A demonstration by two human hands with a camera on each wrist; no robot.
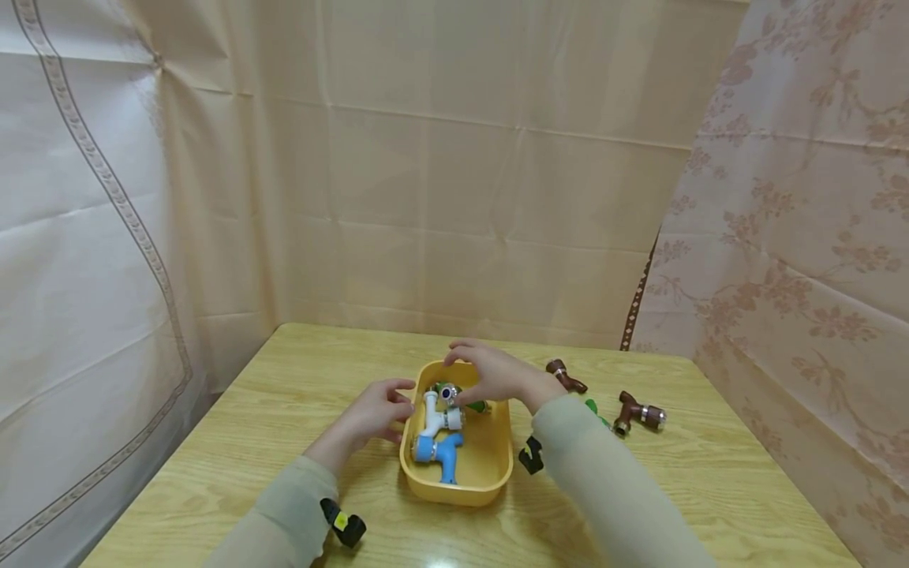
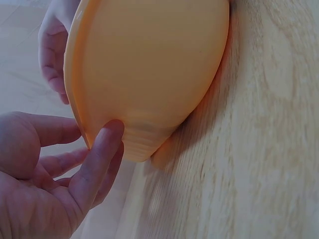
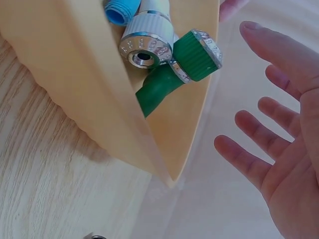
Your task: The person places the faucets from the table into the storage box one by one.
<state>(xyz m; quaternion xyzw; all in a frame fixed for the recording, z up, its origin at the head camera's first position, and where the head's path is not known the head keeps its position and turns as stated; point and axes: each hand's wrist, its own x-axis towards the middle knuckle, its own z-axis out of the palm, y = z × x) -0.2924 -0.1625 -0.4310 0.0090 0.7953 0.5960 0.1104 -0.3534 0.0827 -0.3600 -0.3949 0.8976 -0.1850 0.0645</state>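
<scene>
A yellow plastic basin (image 1: 458, 495) stands on the table. Inside lie a blue tap (image 1: 447, 454), a white tap (image 1: 435, 418) and a green tap (image 3: 194, 56) with silver trim, crowded to the left and far part. My left hand (image 1: 378, 412) is at the basin's left side, its loosely extended fingers touching the outer wall near the rim. Over the far right part of the basin hovers my right hand (image 1: 493, 373). In the right wrist view its fingers (image 3: 254, 162) are spread and hold nothing, apart from the green tap.
Right of the basin, a brown tap (image 1: 564, 377) lies farther back and another brown tap (image 1: 637, 413) nearer. Beside them a green tap (image 1: 595, 410) is partly hidden by the right sleeve (image 1: 578, 442). Curtains (image 1: 461, 197) hang behind the wooden table (image 1: 305, 355) and at both sides.
</scene>
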